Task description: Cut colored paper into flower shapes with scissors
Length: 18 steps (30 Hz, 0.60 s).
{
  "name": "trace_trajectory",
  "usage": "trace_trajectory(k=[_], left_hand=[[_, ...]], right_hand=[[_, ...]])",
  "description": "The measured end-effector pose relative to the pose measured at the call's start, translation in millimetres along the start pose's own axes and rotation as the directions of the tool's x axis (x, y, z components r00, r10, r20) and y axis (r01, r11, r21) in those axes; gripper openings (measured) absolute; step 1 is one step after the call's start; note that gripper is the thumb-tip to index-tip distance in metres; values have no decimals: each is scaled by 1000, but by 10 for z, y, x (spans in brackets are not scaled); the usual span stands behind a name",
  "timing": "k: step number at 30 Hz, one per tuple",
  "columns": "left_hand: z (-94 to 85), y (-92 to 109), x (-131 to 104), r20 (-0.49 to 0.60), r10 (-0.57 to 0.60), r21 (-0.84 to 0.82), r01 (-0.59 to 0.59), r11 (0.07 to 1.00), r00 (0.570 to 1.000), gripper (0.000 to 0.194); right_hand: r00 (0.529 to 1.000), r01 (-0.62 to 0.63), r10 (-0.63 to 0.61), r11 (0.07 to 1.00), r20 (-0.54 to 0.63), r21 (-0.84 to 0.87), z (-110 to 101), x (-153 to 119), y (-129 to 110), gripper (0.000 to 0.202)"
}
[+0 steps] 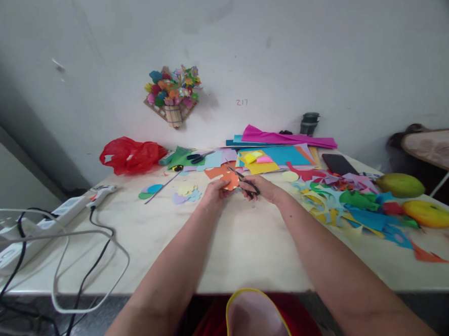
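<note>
My left hand (218,189) pinches a small piece of orange paper (231,180) above the table. In my right hand (264,188) is a pair of black-handled scissors (251,186), its blades pointing up and left, close to the orange piece. Whether the blades touch the paper cannot be made out. Behind my hands lies another orange sheet (212,173). Left of my left hand are pale scalloped paper cutouts (187,194) and a few round ones, among them a blue circle (155,188).
Colored paper sheets (289,156), a second pair of scissors (198,158) and a red plastic bag (132,156) lie toward the wall. Paper scraps (354,200), a phone (339,164) and mangoes (400,185) are on the right. Power strips (54,218) with loose cables occupy the left edge.
</note>
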<state>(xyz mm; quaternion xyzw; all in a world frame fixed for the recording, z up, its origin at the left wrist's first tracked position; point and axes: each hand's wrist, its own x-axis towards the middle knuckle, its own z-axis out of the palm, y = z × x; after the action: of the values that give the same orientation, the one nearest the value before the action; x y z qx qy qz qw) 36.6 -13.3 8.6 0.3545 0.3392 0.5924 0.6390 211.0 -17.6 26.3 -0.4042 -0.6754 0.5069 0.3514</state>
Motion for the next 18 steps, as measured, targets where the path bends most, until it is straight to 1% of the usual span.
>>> trace_trajectory(k=[6,18], left_hand=[[3,5,-8,-7,-5,3,5,1000,1000,25],[16,16,-19,-23,-12,11,13,1000,1000,20]], right_hand=[[1000,-4,4,1000,-20,10,17,-5,-16,28],[999,-20,20,1000,-26,5,37,2,-7,23]])
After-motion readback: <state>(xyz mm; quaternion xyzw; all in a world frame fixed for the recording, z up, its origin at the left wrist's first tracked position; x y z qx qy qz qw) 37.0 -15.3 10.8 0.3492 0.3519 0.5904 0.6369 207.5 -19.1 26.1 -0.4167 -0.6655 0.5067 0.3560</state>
